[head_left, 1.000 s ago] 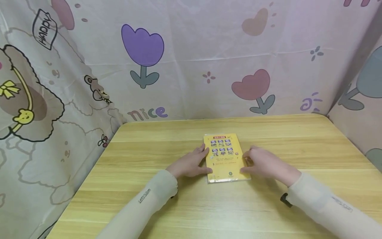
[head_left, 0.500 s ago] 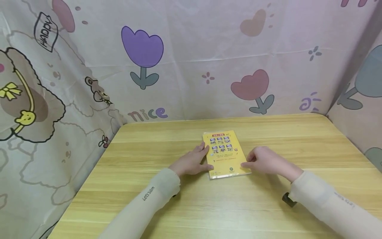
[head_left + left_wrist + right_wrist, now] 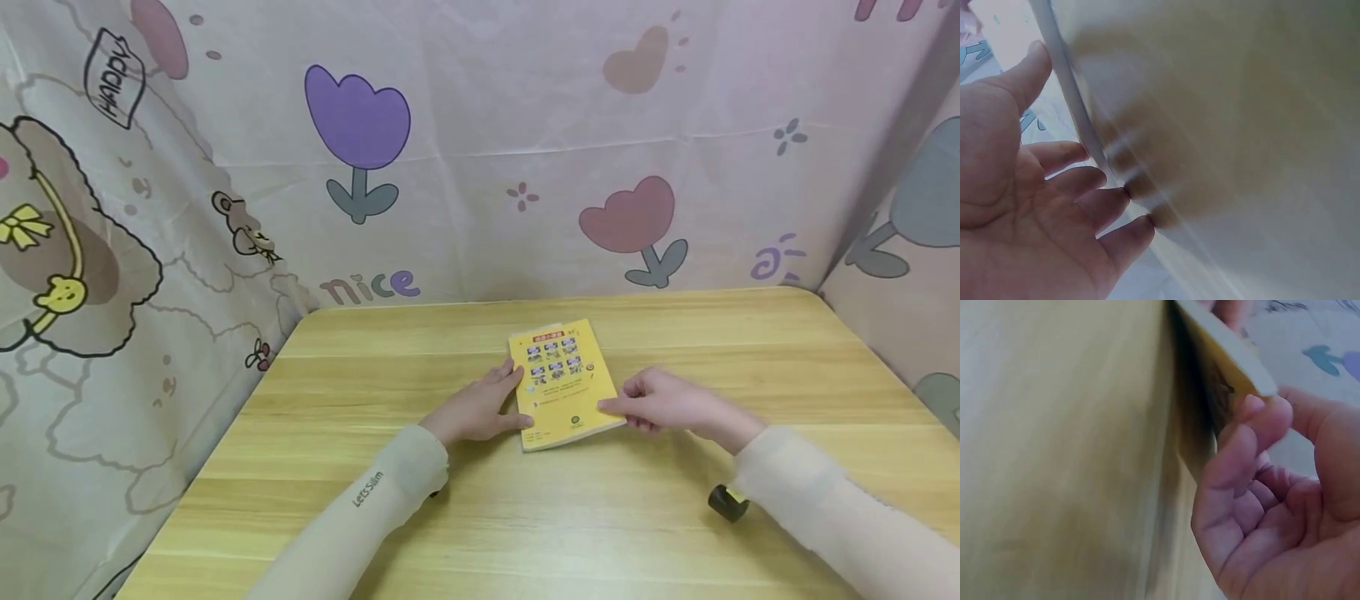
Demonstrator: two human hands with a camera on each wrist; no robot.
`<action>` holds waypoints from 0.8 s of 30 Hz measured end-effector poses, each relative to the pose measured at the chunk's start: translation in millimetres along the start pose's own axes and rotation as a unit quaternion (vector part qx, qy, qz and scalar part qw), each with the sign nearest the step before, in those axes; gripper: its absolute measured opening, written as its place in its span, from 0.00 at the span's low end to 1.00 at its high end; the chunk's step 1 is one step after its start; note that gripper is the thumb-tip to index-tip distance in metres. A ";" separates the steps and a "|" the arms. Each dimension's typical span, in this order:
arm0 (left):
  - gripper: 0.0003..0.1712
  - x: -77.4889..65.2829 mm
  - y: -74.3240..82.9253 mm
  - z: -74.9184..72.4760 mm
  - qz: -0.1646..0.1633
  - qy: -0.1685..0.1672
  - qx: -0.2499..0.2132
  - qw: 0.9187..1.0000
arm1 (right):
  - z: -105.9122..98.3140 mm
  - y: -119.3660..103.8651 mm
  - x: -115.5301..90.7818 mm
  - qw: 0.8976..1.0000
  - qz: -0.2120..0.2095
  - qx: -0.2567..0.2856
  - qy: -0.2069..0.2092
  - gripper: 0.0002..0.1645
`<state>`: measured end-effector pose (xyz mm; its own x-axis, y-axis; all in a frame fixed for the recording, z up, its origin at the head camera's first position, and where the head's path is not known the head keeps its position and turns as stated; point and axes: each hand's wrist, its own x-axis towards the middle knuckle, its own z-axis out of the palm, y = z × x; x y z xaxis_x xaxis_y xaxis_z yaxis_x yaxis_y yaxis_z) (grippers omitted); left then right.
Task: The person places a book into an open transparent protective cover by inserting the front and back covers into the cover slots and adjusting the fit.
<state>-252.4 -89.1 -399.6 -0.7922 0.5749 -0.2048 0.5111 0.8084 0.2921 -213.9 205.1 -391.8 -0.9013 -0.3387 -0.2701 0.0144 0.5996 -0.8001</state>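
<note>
A yellow book point(image 3: 558, 383) with small printed pictures and text lies turned slightly askew on the wooden table. My left hand point(image 3: 480, 407) rests along its left side, fingers extended and thumb at the near left corner. In the left wrist view, the fingertips of my left hand point(image 3: 1054, 181) meet the book's pale edge point(image 3: 1071, 94). My right hand point(image 3: 663, 402) pinches the near right corner between thumb and fingers. In the right wrist view, my right hand point(image 3: 1272, 481) holds the book's corner point(image 3: 1241, 359) tilted up, with a dark gap beneath it.
The wooden table point(image 3: 360, 367) extends around the book on all sides. A patterned cloth point(image 3: 480, 100) with tulips hangs behind it and at both sides. A dark wrist strap point(image 3: 727, 503) shows under the right sleeve.
The book has turned a little and shifted slightly away from me. My right thumb and fingers have taken hold of its near right corner and raised it. My left hand has stayed nearly still.
</note>
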 end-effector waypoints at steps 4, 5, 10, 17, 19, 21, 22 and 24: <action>0.54 3.7 0.0 -4.4 -0.004 -0.006 0.004 1.000 | 10.9 0.4 1.3 0.995 -0.025 -0.092 0.032 0.23; 0.54 4.9 0.5 -7.0 -0.008 -0.010 0.003 1.000 | 13.7 0.3 1.3 0.993 -0.030 -0.108 0.039 0.22; 0.34 16.3 9.8 -29.0 -0.027 0.002 -0.013 1.000 | 24.5 -2.3 0.8 0.986 -0.037 -0.148 0.062 0.19; 0.17 48.7 34.3 -44.2 -0.062 0.075 -0.060 0.993 | 35.7 -9.2 -0.2 0.982 -0.027 -0.171 0.081 0.13; 0.20 57.8 41.8 -44.9 -0.074 0.083 -0.070 0.991 | 37.4 -11.8 0.1 0.979 -0.027 -0.183 0.087 0.12; 0.24 65.4 49.0 -45.7 -0.081 0.089 -0.072 0.990 | 38.9 -14.1 0.1 0.975 -0.030 -0.198 0.094 0.12; 0.26 68.6 52.5 -46.5 -0.083 0.094 -0.075 0.989 | 39.6 -14.8 0.0 0.973 -0.030 -0.205 0.098 0.11; 0.29 73.3 58.8 -48.1 -0.088 0.103 -0.081 0.987 | 40.5 -16.5 -0.7 0.969 -0.037 -0.221 0.106 0.11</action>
<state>-296.5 -5.5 -352.5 -0.9235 0.3757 -0.0774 0.3120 0.8531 0.4181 -195.9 166.0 -400.0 -0.9619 -0.2649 -0.0673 -0.1986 0.8466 -0.4938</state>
